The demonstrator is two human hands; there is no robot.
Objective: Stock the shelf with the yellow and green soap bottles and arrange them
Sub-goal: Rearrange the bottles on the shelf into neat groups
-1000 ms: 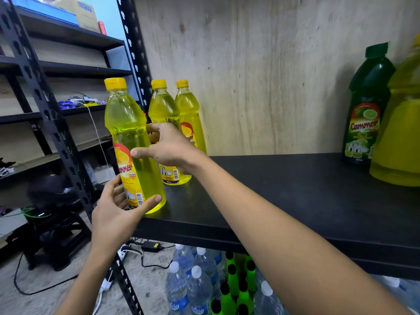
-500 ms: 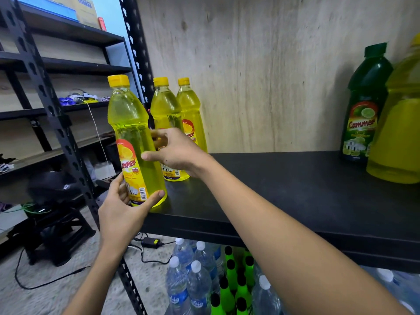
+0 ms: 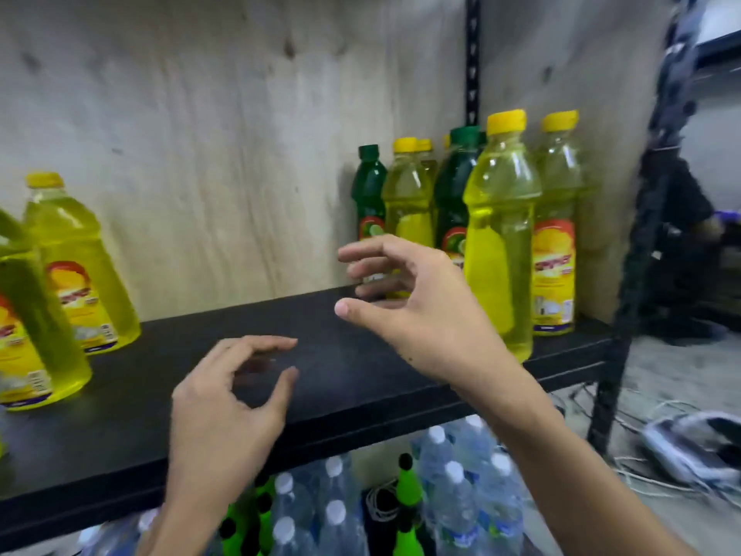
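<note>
Left hand: our left hand [image 3: 228,399] hovered over the near edge of the shelf, fingers curled and apart, holding nothing.
Right hand: our right hand [image 3: 405,307] reached toward the right-hand group of bottles, fingers spread and empty; we could not tell whether the fingertips touched a bottle.
Shelf: the black shelf [image 3: 168,395] carried bottles at its left and right ends, with a bare stretch between them under our hands.
Left bottles: two yellow soap bottles stood upright at the left, the nearer one [image 3: 28,327] cut off by the picture's edge, the farther one [image 3: 76,266] just behind it; both held clear yellow liquid nearly to the neck.
Right bottles: the nearest yellow bottle [image 3: 501,234] stood at the shelf's front edge, filled with yellow liquid, beside another yellow bottle [image 3: 557,226] to its right.
Green bottles: a small green bottle [image 3: 369,194] stood far back by the wall, a taller green bottle [image 3: 457,194] partly hidden among more yellow ones [image 3: 407,194].
Below: clear water bottles with white caps [image 3: 453,495] and bright green bottles with black caps [image 3: 407,487] were packed under the shelf.
</note>
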